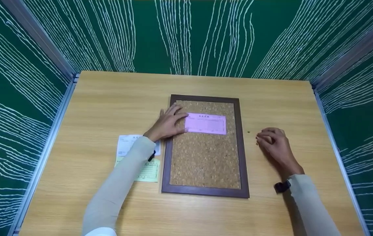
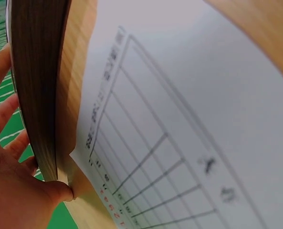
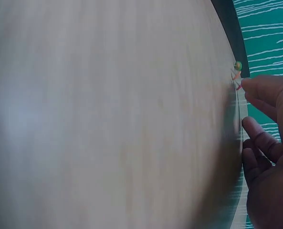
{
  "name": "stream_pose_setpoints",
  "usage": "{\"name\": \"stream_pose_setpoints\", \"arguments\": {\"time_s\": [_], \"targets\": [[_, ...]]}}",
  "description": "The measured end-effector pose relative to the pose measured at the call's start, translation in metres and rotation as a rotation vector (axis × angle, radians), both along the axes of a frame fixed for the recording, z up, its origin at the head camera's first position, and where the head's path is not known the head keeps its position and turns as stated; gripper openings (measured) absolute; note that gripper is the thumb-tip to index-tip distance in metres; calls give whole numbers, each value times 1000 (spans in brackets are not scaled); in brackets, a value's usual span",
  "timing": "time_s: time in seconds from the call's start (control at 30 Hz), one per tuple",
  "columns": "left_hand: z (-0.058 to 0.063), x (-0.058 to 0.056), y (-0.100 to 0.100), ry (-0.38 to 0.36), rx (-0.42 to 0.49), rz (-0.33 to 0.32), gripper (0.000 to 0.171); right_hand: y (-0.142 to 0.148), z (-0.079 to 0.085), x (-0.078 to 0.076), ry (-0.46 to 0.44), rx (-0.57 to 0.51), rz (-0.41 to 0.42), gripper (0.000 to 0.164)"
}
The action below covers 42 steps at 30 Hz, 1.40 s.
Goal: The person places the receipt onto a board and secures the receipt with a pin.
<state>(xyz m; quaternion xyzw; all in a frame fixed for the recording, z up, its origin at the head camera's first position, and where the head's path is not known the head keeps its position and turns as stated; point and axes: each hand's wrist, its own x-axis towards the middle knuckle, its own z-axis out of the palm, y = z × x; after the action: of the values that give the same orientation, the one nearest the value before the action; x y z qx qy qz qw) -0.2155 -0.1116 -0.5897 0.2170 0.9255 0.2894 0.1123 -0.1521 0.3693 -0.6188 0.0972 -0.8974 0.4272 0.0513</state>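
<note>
My left hand [image 1: 168, 125] rests on the left side of a cork board [image 1: 206, 160] with a dark brown frame. Its fingers are spread, and the thumb and a fingertip touch the left edge of a pink printed slip [image 1: 207, 124] lying flat on the cork. Right of the board, my right hand [image 1: 277, 146] is low over the table, its fingers loosely bent. Beside its fingertips are a few tiny coloured pins, among them a greenish pin [image 3: 237, 66] and a red pin [image 3: 239, 87]. Nothing can be made out as held between those fingers.
A white printed slip [image 1: 126, 144] and a green printed slip [image 1: 150, 170] lie left of the board, partly under my left forearm. The wooden table [image 1: 124, 88] is bounded by green panels [image 1: 147, 39] with white wavy lines.
</note>
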Motion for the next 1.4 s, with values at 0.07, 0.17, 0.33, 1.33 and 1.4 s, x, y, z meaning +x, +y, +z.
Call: {"name": "stream_pose_setpoints", "arguments": {"time_s": [0.07, 0.17, 0.33, 1.33, 1.4], "targets": [[0, 0, 0, 2, 6, 0, 72, 2, 0, -1, -4, 1, 12, 19], [0, 0, -1, 5, 17, -7, 72, 4, 0, -2, -11, 10, 36, 18], [-1, 0, -2, 5, 24, -12, 74, 3, -1, -4, -1, 22, 58, 17], [-5, -3, -4, 21, 20, -25, 76, -1, 0, -8, -1, 11, 83, 8], [-5, -3, -4, 19, 23, -24, 76, -1, 1, -8, -10, 19, 75, 7]]}}
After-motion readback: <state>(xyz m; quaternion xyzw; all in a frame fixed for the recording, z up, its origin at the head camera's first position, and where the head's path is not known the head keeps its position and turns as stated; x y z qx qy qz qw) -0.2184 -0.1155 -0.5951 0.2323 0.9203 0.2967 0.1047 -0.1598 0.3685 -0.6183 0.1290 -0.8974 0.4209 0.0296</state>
